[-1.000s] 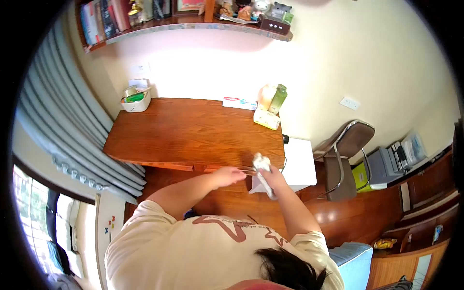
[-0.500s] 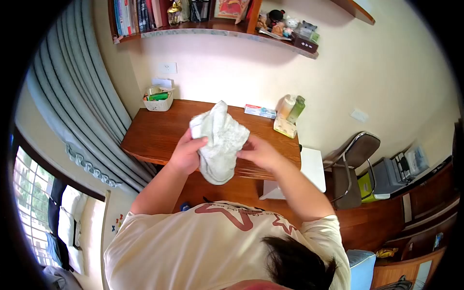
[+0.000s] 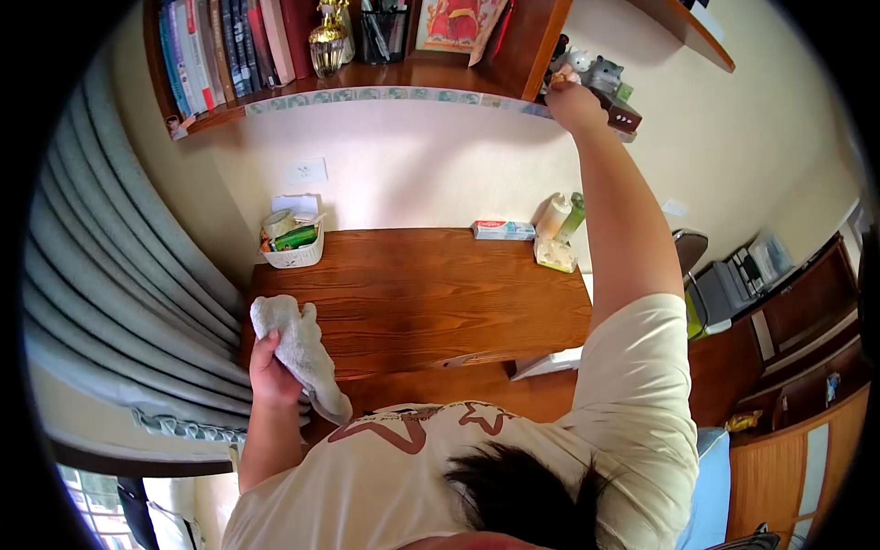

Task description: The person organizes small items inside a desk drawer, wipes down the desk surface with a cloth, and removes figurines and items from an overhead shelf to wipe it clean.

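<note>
My left hand (image 3: 272, 374) is closed around a crumpled white towel (image 3: 298, 344), low over the desk's left front corner. The towel's upper end bunches above my thumb, and its lower end hangs towards my shirt. My right hand (image 3: 577, 106) is stretched up to the right part of the wall shelf, at a group of small figurines (image 3: 577, 60). Its fingers are mostly hidden, so I cannot make out whether they grip a figurine. A grey animal figurine (image 3: 605, 75) stands just right of that hand, by a dark box (image 3: 625, 116).
Below the shelf is a wooden desk (image 3: 431, 302). It bears a white basket (image 3: 295, 255), a toothpaste box (image 3: 503, 230), two bottles (image 3: 554, 217) and a yellow-white packet (image 3: 555, 256). Books (image 3: 220, 50), a gold bottle (image 3: 327, 41) and a pen holder (image 3: 383, 35) fill the shelf's left part. A curtain (image 3: 119, 275) hangs left.
Both hands were at the towel over the desk. My right hand has left it and gone up to the shelf; my left hand has carried the towel left and down. The view has shifted upwards.
</note>
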Tool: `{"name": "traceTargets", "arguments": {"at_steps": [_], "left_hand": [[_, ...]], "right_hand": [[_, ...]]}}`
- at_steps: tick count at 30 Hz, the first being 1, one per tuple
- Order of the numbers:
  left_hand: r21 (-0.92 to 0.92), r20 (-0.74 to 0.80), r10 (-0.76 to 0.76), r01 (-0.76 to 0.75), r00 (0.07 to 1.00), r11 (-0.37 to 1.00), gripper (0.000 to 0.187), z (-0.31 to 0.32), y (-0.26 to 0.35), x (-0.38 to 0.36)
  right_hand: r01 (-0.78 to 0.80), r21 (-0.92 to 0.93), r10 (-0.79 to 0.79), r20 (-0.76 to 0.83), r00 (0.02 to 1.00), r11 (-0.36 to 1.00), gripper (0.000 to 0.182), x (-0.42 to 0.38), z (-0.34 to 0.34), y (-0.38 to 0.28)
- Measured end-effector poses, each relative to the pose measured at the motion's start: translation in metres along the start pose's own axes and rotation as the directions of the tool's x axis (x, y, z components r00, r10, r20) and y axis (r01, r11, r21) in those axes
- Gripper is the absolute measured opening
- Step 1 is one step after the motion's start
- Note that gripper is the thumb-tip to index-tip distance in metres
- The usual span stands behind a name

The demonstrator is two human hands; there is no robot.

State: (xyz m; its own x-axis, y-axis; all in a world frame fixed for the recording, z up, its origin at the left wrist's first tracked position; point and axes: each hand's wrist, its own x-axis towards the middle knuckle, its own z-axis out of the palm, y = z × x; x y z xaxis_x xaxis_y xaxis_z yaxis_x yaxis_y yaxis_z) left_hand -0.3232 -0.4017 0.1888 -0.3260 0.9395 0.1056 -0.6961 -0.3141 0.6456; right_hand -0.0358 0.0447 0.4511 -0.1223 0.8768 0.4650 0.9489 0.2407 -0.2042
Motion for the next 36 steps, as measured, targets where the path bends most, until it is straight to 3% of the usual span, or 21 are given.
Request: {"name": "traceTargets", "arguments": {"at_steps": [2,3,4,10,13,14,16,18,21,26,28,29,30,31,32,33,35,36], "left_hand": [[-0.001,0.01,-0.03,0.03,1.0,1.0,0.061,-0.01,0.009,0.005],[-0.035,-0.116,-0.004,0.0,0.993,0.999,0.057,0.001,0.011,0.009],[-0.037,-0.129,-0.017,0.012,0.992,0.999,0.057,-0.006,0.01,0.012],[-0.115,-0.08,-0.094,0.085,0.992,0.99,0.052,-0.004,0.004,0.031],[-0.106,-0.028,-0.1,0.097,0.995,0.99,0.051,0.005,-0.003,0.038],[-0.086,0.0,-0.093,0.093,0.996,0.992,0.051,0.011,-0.005,0.04],[-0.082,0.011,-0.08,0.08,0.997,0.993,0.051,0.017,-0.01,0.041],[-0.058,0.025,-0.07,0.072,0.997,0.996,0.049,0.027,-0.016,0.043],[-0.012,-0.039,-0.028,0.028,0.999,1.0,0.048,0.051,-0.023,0.043],[0.129,-0.036,0.076,-0.071,0.996,0.989,0.049,0.082,-0.034,0.042],[0.225,0.098,0.088,-0.108,0.991,0.968,0.064,0.091,-0.034,0.045],[0.321,0.081,0.116,-0.136,0.99,0.937,0.067,0.103,-0.033,0.047],[0.391,0.051,0.149,-0.157,0.988,0.907,0.063,0.115,-0.035,0.047],[0.448,0.086,0.204,-0.22,0.975,0.866,0.062,0.13,-0.035,0.049],[0.502,0.127,0.256,-0.284,0.958,0.817,0.061,0.145,-0.035,0.054],[0.505,0.119,0.262,-0.286,0.958,0.815,0.061,0.161,-0.034,0.059],[0.676,0.516,0.368,-0.631,0.774,0.381,0.054,0.19,-0.031,0.07],[0.712,0.587,0.322,-0.663,0.742,0.23,0.047,0.2,-0.027,0.072]], "right_hand": [[0.023,-0.076,-0.017,0.083,0.996,0.997,0.04,0.008,0.006,-0.004],[0.101,-0.245,-0.089,0.059,0.994,0.964,0.038,0.008,0.01,-0.006],[0.062,-0.268,-0.052,0.047,0.998,0.961,0.038,0.005,0.01,-0.006],[0.133,-0.121,-0.141,-0.057,0.988,0.984,0.033,-0.011,0.001,0.013],[0.406,0.05,-0.396,-0.142,0.907,0.913,0.03,-0.008,0.005,0.039],[0.41,0.056,-0.399,-0.152,0.905,0.91,0.03,-0.008,0.007,0.047],[0.488,0.252,-0.44,-0.223,0.87,0.836,0.027,-0.016,0.01,0.054],[0.498,0.224,-0.452,-0.227,0.863,0.838,0.025,-0.02,0.007,0.06],[0.625,-0.081,-0.613,-0.331,0.718,0.776,0.029,-0.033,-0.004,0.065],[0.578,-0.1,-0.556,-0.444,0.702,0.81,0.028,-0.08,-0.038,0.067],[0.411,0.019,-0.381,-0.335,0.862,0.912,0.03,-0.108,-0.061,0.059],[0.422,0.023,-0.392,-0.332,0.858,0.906,0.03,-0.111,-0.061,0.061],[0.508,0.356,-0.456,-0.223,0.861,0.785,0.03,-0.113,-0.06,0.066],[0.484,0.655,-0.542,-0.134,0.83,0.58,0.031,-0.117,-0.06,0.07],[0.408,0.805,-0.624,-0.062,0.779,0.43,0.028,-0.122,-0.059,0.068],[0.348,0.864,-0.686,-0.004,0.728,0.364,0.027,-0.128,-0.059,0.065],[0.28,0.915,-0.758,0.043,0.651,0.292,0.026,-0.142,-0.064,0.059],[0.219,0.932,-0.79,0.102,0.605,0.288,0.025,-0.15,-0.067,0.057]]}}
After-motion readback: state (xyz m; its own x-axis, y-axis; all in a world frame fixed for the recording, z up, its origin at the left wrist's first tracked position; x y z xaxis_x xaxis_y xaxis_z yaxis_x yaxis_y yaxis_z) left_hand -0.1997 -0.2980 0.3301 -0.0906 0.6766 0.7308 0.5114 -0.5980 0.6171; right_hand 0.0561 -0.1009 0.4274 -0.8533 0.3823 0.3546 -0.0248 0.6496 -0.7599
